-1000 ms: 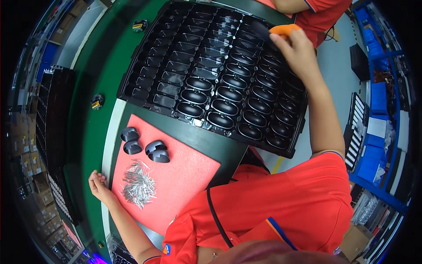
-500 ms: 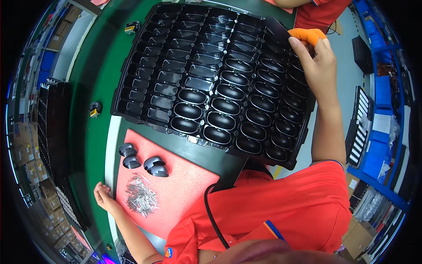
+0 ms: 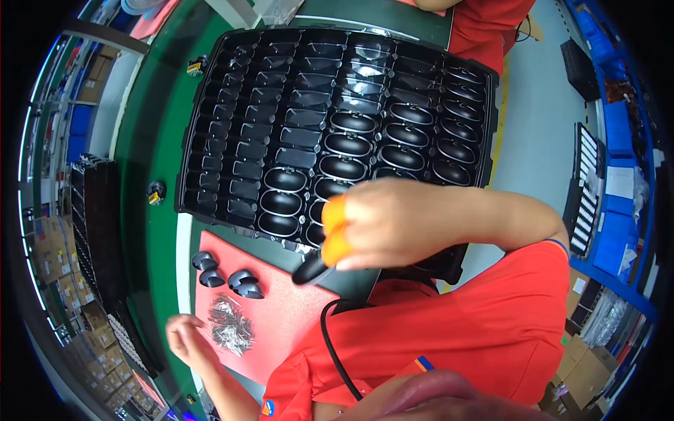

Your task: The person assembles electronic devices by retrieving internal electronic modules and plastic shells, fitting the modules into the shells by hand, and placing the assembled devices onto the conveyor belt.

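- Your left sleeve bears a small blue badge (image 3: 268,408); its marks are too small to read, as are the pale labels on the cartons (image 3: 60,266) at far left.
- Your right hand (image 3: 386,219) has its fingers closed narrow around one dark shell (image 3: 307,271), held over the upper right edge of the pink mat (image 3: 281,333); two orange finger covers (image 3: 335,244) show.
- Your left hand (image 3: 185,339) curls loosely beside the mat's left edge, its fingers parted, nothing seen in them.
- Four more dark shells (image 3: 246,284) lie on the mat in two pairs, above one heap of thin metal pins (image 3: 230,326).
- One black tray (image 3: 295,158) has six columns; the third from the left holds three oval shells, but your right arm hides too much to count them all.
- A narrow strip of worktop (image 3: 274,254) runs between tray and mat.
- Open floor (image 3: 526,140) borders the tray's right edge; the green belt (image 3: 158,259) runs along its left.
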